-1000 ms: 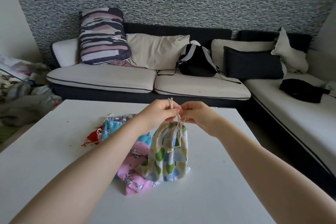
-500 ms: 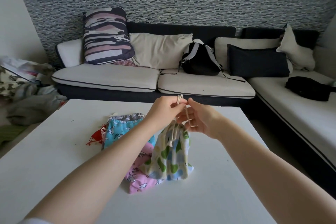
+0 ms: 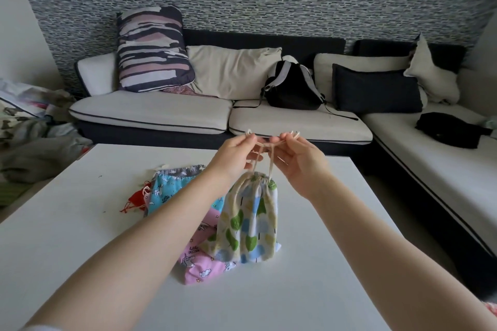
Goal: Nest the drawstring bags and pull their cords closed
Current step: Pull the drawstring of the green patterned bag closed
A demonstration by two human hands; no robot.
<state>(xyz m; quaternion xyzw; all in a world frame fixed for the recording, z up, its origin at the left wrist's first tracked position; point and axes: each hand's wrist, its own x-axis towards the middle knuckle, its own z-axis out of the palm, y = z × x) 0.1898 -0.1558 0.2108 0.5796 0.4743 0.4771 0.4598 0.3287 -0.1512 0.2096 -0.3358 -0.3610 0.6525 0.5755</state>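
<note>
A cream cotton drawstring bag printed with green and blue trees (image 3: 250,226) is held upright near the middle of the white bench (image 3: 67,236), its bottom resting on the surface and its mouth gathered tight at the top. Two cream cords (image 3: 265,158) rise from the gathered mouth and are drawn apart above it. One cord end is pinched between the thumb and fingertips of the left hand (image 3: 236,154), the other is pinched the same way by the right hand (image 3: 298,161); both hands are closed on the cords, held just apart above the far half of the bench, and short cord tips are seen sticking out past the fingers.

Just left of the tree-printed bag, partly beneath its near corner, a pink fabric bag with unicorn prints (image 3: 203,260) is laid flat. Farther left and farther away, a turquoise unicorn-print bag with a grey gathered band (image 3: 172,191) is spread out, touching the pink one. A small red fabric pouch with a cord (image 3: 137,200) is seen at the turquoise bag's left edge.

Beyond the bench, a dark sofa with pale seat cushions (image 3: 150,113) is set against the wall, and a black backpack (image 3: 291,86) is propped on it.
</note>
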